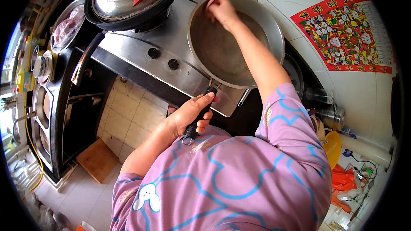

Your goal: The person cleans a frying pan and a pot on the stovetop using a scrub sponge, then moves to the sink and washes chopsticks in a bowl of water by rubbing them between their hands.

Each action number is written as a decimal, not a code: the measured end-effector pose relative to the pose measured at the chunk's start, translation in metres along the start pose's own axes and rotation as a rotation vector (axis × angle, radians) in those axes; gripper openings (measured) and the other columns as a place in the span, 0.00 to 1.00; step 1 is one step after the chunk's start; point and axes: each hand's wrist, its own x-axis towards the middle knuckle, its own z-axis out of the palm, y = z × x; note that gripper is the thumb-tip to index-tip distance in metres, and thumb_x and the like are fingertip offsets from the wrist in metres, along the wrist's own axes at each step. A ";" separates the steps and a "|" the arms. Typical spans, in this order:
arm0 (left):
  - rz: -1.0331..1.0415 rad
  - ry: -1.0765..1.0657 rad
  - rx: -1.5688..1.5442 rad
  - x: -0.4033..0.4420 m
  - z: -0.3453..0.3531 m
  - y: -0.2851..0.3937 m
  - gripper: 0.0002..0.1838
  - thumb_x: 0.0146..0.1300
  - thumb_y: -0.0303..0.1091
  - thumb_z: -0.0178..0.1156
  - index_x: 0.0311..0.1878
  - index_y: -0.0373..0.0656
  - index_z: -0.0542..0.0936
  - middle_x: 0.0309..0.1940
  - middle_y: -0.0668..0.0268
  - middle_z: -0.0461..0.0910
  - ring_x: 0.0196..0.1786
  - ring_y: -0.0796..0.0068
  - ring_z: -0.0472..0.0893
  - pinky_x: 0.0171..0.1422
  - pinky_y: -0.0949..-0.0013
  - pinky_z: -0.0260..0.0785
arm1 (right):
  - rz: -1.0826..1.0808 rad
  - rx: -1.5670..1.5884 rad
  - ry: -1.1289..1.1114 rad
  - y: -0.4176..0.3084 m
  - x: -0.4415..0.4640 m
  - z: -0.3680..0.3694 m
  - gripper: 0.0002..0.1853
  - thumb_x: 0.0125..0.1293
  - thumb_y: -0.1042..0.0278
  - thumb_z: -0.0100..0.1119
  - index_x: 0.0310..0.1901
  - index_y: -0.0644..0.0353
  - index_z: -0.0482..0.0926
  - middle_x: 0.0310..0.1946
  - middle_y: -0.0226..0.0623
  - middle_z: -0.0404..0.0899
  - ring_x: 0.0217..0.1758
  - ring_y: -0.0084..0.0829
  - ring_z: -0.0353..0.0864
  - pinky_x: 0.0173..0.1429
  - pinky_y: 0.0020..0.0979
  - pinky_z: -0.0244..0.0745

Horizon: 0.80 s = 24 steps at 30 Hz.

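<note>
A wide metal pan (252, 70) sits over the right side of the steel gas stove (132, 53), its dark handle (198, 122) pointing toward my body. My left hand (188, 113) is wrapped around that handle, thumb along the top. My right hand (222, 13) reaches inside the pan to the far left part of its wall, near the rim. Its fingers are curled together; what they hold, if anything, is hidden. The pan's inside looks brownish grey, with a darker round bottom.
On the left burner stands a black wok (122, 25) under a lid (113, 0) with a red handle. A tray (68, 25) of raw meat lies left of it. A wooden board (97, 160) is low at left. Glass jars (329, 115) stand at right.
</note>
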 end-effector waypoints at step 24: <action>0.024 0.042 0.041 0.005 0.003 -0.005 0.21 0.76 0.52 0.47 0.56 0.45 0.71 0.19 0.72 0.63 0.13 0.83 0.59 0.13 0.77 0.51 | 0.225 -0.162 -0.901 -0.068 -0.173 -0.034 0.24 0.60 0.67 0.66 0.57 0.58 0.71 0.42 0.30 0.75 0.44 0.22 0.75 0.51 0.27 0.72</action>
